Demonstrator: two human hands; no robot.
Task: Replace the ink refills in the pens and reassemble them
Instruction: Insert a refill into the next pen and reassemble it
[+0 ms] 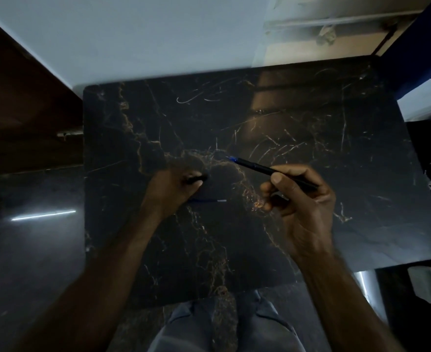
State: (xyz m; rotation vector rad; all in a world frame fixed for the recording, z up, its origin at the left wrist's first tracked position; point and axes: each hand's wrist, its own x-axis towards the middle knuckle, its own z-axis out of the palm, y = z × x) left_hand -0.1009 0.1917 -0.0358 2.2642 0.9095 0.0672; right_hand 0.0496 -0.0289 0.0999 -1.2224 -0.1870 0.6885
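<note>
My right hand [303, 199] grips a black pen barrel [260, 169] that slants up to the left, with a blue refill tip [232, 159] sticking out of its front end. My left hand [173, 189] is closed around a small black pen part [198, 179], probably a cap, just left of the pen's tip. On the black marble table [311, 123], just under my left hand, lies a thin blue refill [209, 200] with a pale end. The picture is dim and slightly blurred.
The table's near edge runs above my grey trousers [224, 323]. A dark wooden cabinet [18, 110] stands at the left, a pale wall [133, 34] behind. Dark glossy floor [31, 250] lies to the left. A pale box-like object [430, 285] sits at the lower right.
</note>
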